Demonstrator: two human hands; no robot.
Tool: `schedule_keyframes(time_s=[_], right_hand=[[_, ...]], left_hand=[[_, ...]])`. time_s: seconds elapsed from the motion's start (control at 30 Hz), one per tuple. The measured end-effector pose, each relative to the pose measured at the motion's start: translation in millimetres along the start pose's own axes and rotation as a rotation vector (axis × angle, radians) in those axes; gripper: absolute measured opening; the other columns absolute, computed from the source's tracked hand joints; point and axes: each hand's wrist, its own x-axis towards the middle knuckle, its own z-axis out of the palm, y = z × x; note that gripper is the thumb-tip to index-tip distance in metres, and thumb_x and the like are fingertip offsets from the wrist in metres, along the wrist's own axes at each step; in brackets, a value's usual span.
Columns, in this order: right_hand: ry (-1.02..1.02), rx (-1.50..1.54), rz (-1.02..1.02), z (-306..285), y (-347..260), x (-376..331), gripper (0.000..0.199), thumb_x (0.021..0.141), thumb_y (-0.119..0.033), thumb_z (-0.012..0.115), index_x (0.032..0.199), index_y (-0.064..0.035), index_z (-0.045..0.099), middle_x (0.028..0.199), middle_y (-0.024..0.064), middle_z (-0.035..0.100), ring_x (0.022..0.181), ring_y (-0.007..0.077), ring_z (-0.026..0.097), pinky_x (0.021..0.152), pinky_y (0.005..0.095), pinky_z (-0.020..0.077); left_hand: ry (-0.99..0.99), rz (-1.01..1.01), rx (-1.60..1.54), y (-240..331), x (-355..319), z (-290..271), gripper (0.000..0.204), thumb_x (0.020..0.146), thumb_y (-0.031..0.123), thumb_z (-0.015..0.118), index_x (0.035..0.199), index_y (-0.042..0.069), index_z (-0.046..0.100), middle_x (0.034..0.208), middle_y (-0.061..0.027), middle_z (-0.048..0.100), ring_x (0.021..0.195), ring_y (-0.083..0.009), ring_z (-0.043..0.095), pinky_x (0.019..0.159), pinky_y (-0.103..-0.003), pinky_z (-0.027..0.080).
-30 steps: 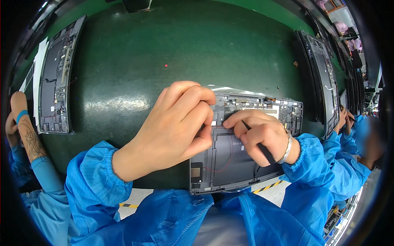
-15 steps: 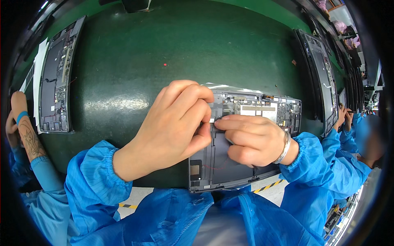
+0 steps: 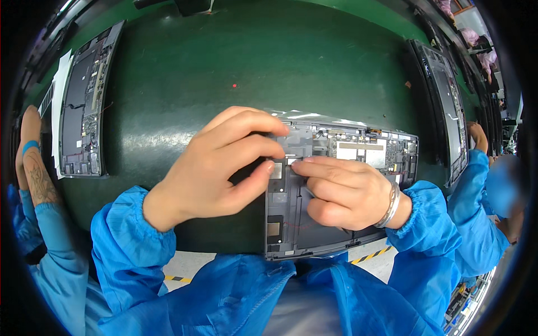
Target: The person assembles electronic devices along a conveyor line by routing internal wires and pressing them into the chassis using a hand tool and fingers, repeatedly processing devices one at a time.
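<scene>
An opened laptop base [image 3: 297, 234] lies at the table's near edge, its circuit board and dark flat battery area exposed. Over its far left corner is my left hand [image 3: 216, 162], fingers bent and thumb apart from them, with nothing visible between. Whether those fingertips touch the casing, I cannot tell. My right hand [image 3: 350, 193] rests across the middle of the base, thumb and fingers pressed together beside a small white piece [image 3: 291, 161]. What the pinch holds, if anything, is hidden. A thin red wire shows on the dark area below it.
Another opened laptop base [image 3: 84, 106] lies at the left over white sheets [image 3: 60, 84], near a co-worker's arm [image 3: 39, 173]. More dark laptop parts [image 3: 443, 95] lie at the right, near a second person's blue sleeve [image 3: 476, 185]. A small red bit [image 3: 234, 85] lies on the green tabletop [image 3: 185, 73].
My left hand has drawn back slightly to the left and its thumb and fingers have spread apart. The right hand stays pinched at nearly the same spot on the laptop base.
</scene>
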Motion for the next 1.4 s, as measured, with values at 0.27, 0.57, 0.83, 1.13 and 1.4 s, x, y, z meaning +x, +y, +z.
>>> schedule_keyframes(time_s=[0.27,0.57,0.83,1.13,1.4], right_hand=[[-0.016,0.239,0.127,-10,2,-1,0.026,0.064,-0.014,0.067,0.079,-0.0046,0.048,0.084,0.015,0.059,0.097,0.0406,0.066,0.08,0.0455,0.0581],[-0.007,0.209,0.082,-10,4,-5,0.029,0.065,-0.011,0.068,0.081,-0.0048,0.045,0.086,0.0183,0.061,0.098,0.0424,0.066,0.077,0.0486,0.0576],[0.071,0.283,0.126,-2,6,-5,0.02,0.067,-0.011,0.065,0.079,-0.0036,0.052,0.088,0.016,0.059,0.1,0.0362,0.065,0.08,0.0416,0.0561],[0.069,0.294,0.141,4,7,0,0.019,0.067,-0.012,0.065,0.081,-0.0047,0.054,0.088,0.0143,0.059,0.103,0.0349,0.063,0.084,0.0398,0.055],[-0.033,-0.14,-0.106,-1,0,9,0.019,0.071,-0.02,0.062,0.081,-0.0067,0.055,0.085,0.0112,0.058,0.099,0.0326,0.063,0.085,0.0391,0.0545]], left_hand=[[-0.064,0.183,0.017,-15,1,-3,0.027,0.066,0.0,0.068,0.093,0.007,0.072,0.109,-0.0119,0.066,0.1,-0.0325,0.064,0.083,-0.04,0.053],[-0.174,0.402,0.207,-16,9,-10,0.026,0.067,0.011,0.07,0.092,0.009,0.07,0.107,-0.0103,0.064,0.1,-0.0302,0.062,0.079,-0.04,0.054],[-0.185,0.365,0.172,-16,7,-3,0.025,0.068,0.01,0.071,0.092,0.009,0.067,0.105,-0.0092,0.065,0.099,-0.0295,0.062,0.08,-0.039,0.053],[-0.081,0.106,-0.065,-12,3,-2,0.023,0.07,-0.001,0.068,0.093,0.004,0.064,0.103,-0.0125,0.069,0.099,-0.0312,0.066,0.084,-0.04,0.052],[-0.053,0.051,-0.01,0,3,0,0.023,0.071,0.0,0.067,0.093,0.004,0.063,0.103,-0.0121,0.068,0.1,-0.0317,0.065,0.085,-0.04,0.05]])
